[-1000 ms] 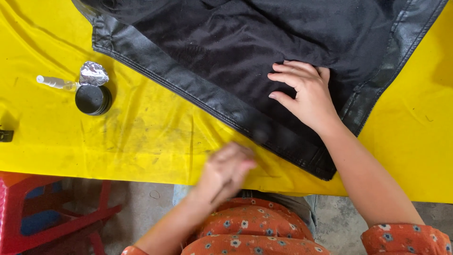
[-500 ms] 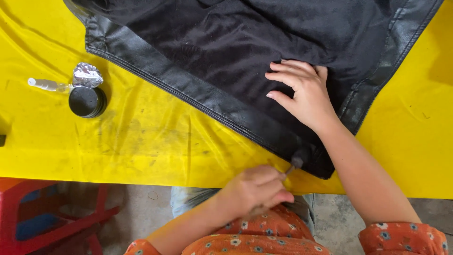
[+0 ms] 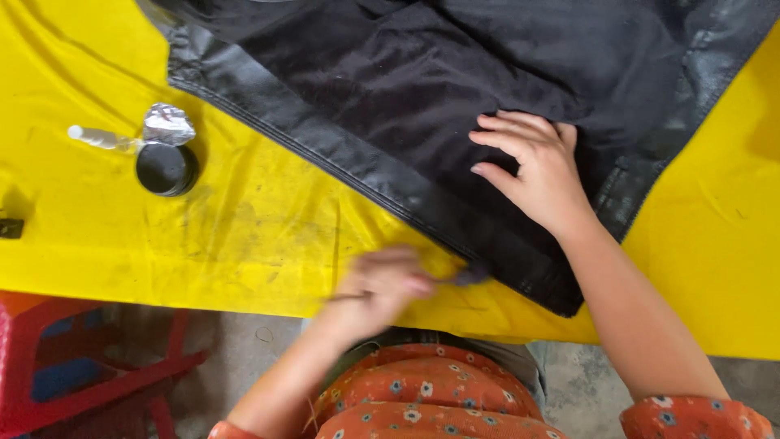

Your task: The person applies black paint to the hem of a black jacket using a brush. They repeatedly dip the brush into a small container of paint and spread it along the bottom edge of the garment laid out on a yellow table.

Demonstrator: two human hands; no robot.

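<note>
The left hand [image 3: 382,284], blurred, clamps a brush [image 3: 467,276] at the jacket [image 3: 455,97] hem, while the right hand [image 3: 532,175] lies flat, fingers apart, above it.

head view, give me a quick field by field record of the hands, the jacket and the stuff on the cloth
surface: yellow cloth, creased and smudged
garment: black jacket with a shiny leather-like edge, spread flat
right hand: right hand flat, fingers spread, pressing the jacket
left hand: left hand blurred, gripping a small brush at the jacket's lower edge
tin: round black tin, open, left of the jacket
foil: crumpled foil touching the tin's far rim
tube: small pale tube beside the foil
below: red plastic stool
</note>
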